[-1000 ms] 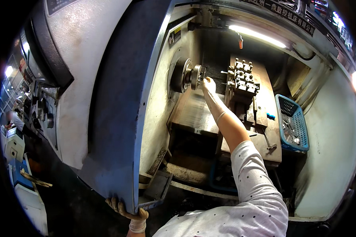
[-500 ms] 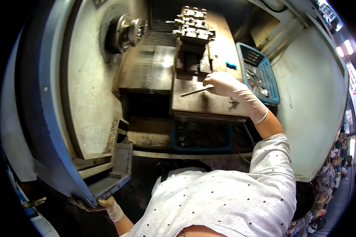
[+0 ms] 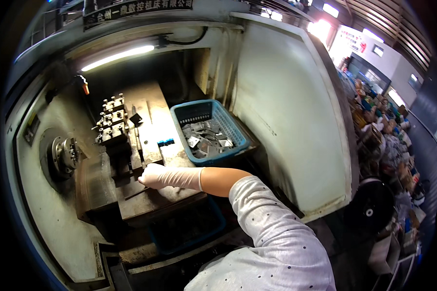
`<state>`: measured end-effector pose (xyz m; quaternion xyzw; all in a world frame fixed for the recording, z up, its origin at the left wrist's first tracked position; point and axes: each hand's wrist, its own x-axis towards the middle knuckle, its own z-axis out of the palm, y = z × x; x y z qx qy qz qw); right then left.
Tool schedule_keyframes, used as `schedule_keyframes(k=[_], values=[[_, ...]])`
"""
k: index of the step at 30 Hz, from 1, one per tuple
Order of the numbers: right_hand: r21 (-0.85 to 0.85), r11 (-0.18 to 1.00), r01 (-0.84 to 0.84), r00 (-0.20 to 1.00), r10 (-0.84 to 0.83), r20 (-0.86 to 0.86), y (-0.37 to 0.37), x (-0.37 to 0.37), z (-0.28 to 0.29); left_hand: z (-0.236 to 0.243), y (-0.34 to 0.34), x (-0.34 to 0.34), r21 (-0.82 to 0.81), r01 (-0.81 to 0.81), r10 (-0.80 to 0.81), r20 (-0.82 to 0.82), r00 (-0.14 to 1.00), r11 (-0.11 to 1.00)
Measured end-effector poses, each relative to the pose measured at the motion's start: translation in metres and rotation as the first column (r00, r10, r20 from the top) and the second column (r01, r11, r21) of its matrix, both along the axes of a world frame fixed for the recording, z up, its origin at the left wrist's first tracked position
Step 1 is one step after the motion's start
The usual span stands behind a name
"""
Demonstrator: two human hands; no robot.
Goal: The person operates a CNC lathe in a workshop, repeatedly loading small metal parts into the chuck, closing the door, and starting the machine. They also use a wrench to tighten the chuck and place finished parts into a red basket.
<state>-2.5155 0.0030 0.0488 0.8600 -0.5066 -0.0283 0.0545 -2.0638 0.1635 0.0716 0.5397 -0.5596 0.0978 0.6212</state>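
Note:
My right hand (image 3: 153,177), in a pale glove, is closed over the flat metal slide (image 3: 141,206) of a lathe. A thin metal rod (image 3: 135,193) sticks out from under its fingers toward the lower left; the fingertips are partly hidden. Just beyond the hand stands the tool post (image 3: 113,121), with several bolts on top. Small blue pieces (image 3: 165,142) lie on the slide past my wrist. My left hand is out of the picture.
A blue basket (image 3: 238,138) of flat metal parts stands right of the slide, and another blue basket (image 3: 218,213) sits below. The round chuck (image 3: 63,156) juts from the left wall. A pale door panel (image 3: 296,106) stands at the right; a lit tube lamp (image 3: 117,58) hangs above.
The view has swung up and to the right, bringing the lamp and more of the basket into sight. My left hand, earlier on the blue door edge, has left the picture.

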Motion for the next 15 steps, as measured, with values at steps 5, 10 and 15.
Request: schedule_keyframes(k=[5, 10, 15], values=[[-0.056, 0.991, -0.119, 0.981, 0.126, 0.148, 0.005, 0.013, 0.010, -0.016, -0.003, 0.042, -0.174, -0.269, 0.314, 0.340, 0.886, 0.947], [0.160, 0.987, 0.009, 1.000, -0.010, 0.005, 0.013, -0.001, 0.017, -0.020, -0.006, 0.005, -0.075, -0.417, 0.417, 0.324, 0.849, 0.906], [0.239, 0.970, 0.035, 0.991, -0.003, -0.132, 0.006, 0.017, 0.028, -0.021, -0.001, -0.088, -0.052, 0.058, -0.031, 0.416, 0.909, 0.997]])
